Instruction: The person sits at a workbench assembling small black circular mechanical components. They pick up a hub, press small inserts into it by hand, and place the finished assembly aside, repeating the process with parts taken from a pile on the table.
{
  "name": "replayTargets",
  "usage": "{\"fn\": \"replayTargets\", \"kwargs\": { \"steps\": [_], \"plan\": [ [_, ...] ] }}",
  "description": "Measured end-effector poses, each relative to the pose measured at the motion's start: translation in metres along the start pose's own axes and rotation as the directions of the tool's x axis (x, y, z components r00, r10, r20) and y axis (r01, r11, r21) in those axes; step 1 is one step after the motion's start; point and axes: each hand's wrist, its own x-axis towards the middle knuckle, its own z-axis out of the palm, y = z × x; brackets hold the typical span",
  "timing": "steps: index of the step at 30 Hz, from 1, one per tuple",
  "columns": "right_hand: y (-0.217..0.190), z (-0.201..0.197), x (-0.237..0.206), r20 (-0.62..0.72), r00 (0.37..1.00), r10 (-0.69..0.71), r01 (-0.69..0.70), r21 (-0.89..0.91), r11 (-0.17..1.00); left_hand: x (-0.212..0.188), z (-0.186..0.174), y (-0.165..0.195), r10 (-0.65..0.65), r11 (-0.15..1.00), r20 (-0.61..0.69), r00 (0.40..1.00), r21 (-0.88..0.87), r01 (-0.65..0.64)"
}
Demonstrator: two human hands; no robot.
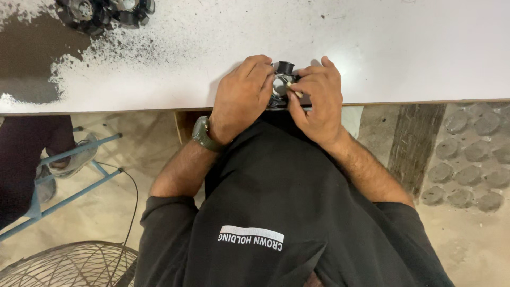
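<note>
Part: small black-and-metal part (pixel 280 85) at the desk (pixel 404 48) near edge, between both hands.
Left hand (pixel 241 98): grip closed on the part.
Right hand (pixel 316 98): pinches a thin stick (pixel 295 91) against it.
Around: similar parts (pixel 103 11) far left; fan grille (pixel 69 264) on floor.

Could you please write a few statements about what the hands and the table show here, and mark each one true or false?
1. Both hands are on one small black and metal part at the near edge of the white table. True.
2. The right hand pinches a thin light-coloured stick against the part. True.
3. The left hand hangs free below the table. False: it clasps the part from the left.
4. A watch sits on the right wrist. False: it is on the left wrist.
5. More dark round parts lie at the far left of the table, by a worn dark patch. True.
</note>
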Motion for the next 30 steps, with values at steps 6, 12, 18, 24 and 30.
{"fn": "replayTargets", "kwargs": {
  "steps": [6,12,18,24,30],
  "plan": [
    [0.003,0.005,-0.001,-0.006,1.000,-0.001,0.000,-0.032,0.999,-0.003,0.002,0.001,-0.006,1.000,-0.018,1.000,-0.013,0.005],
    [0.004,0.004,-0.004,-0.004,1.000,-0.011,0.010,-0.017,1.000,-0.004,0.001,0.002,-0.054,0.996,0.028,0.998,-0.063,0.055],
    [0.003,0.010,-0.007,-0.020,0.997,-0.073,0.073,-0.034,0.997,-0.009,0.002,0.004,-0.058,0.995,-0.004,0.998,-0.086,0.058],
    [0.002,0.013,-0.007,-0.019,0.996,-0.088,0.086,-0.074,0.994,-0.014,0.007,0.002,-0.057,0.996,-0.019,0.998,-0.068,0.056],
    [0.006,0.004,-0.007,0.028,0.994,-0.108,0.111,-0.133,0.985,-0.020,0.003,-0.008,0.005,0.999,0.073,0.997,-0.045,-0.002]
  ]
}}
